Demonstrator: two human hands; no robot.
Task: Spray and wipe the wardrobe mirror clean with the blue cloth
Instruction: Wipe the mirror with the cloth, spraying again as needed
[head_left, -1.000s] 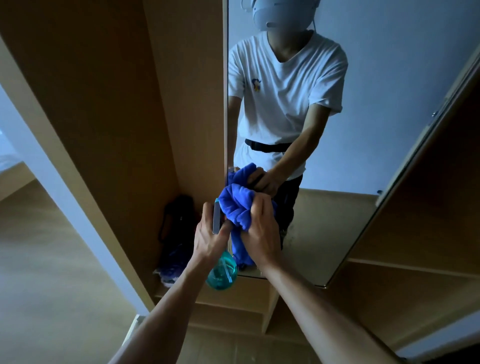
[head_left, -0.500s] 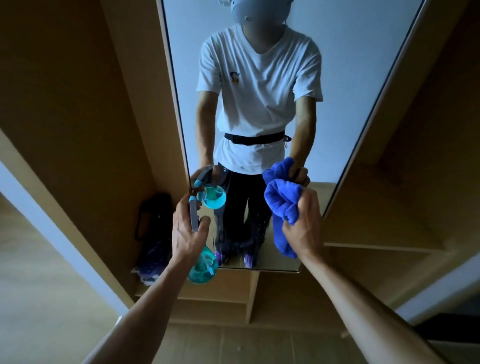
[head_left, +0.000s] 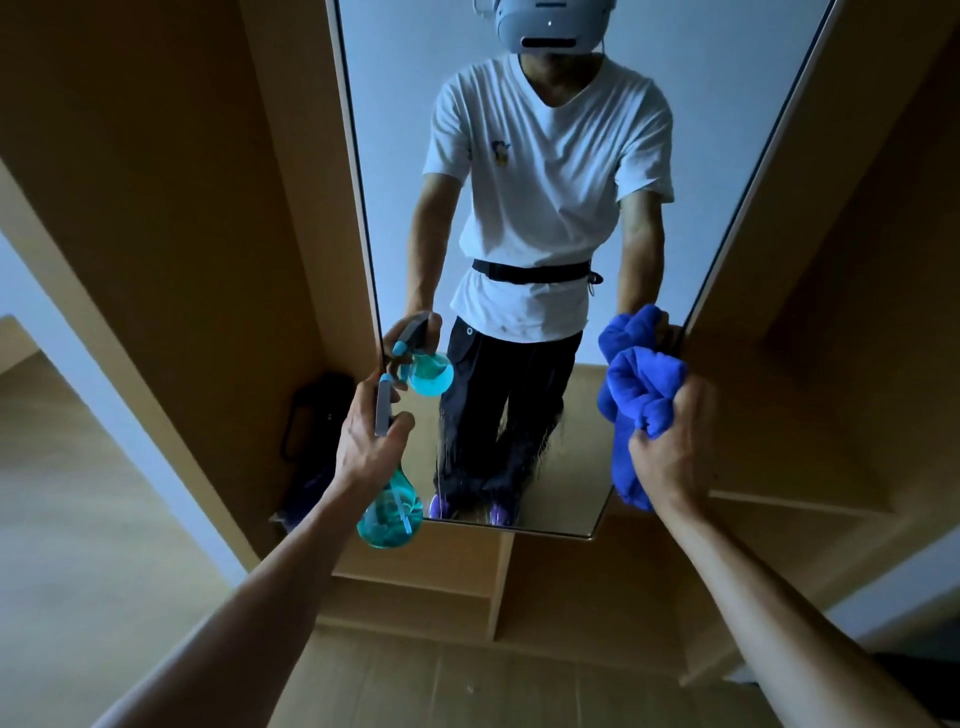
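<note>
Both our arms reach forward and slightly down, well apart from each other, one toward each side of the mirror (head_left: 405, 104). Our left hand (head_left: 369, 441) is turned thumb-up. Its grip is wrapped round the neck of the spray bottle (head_left: 390, 512), with the thumb across the near side and the fingers curled round the far side at the trigger. The grey spray head stands above the hand and points at the lower left part of the glass. The round teal belly hangs below the wrist. We cannot tell whether the nozzle touches the glass.

Our right hand (head_left: 672, 441) is raised a little higher, with the back of the hand toward us. Its grip is clenched on a bunch of the blue cloth (head_left: 636, 395). The cloth meets its own reflection at the mirror's right edge, and a loose tail hangs down to the lower right corner. Wet streaks blur the lower glass between our two hands.

We count two hands, one spray bottle, one blue cloth and one mirror, which is set in the wooden wardrobe (head_left: 208, 208). There is also one dark bag (head_left: 311, 415) at the bottom of the open compartment left of the mirror. The glass shows each hand, the bottle and the cloth once more as reflections
</note>
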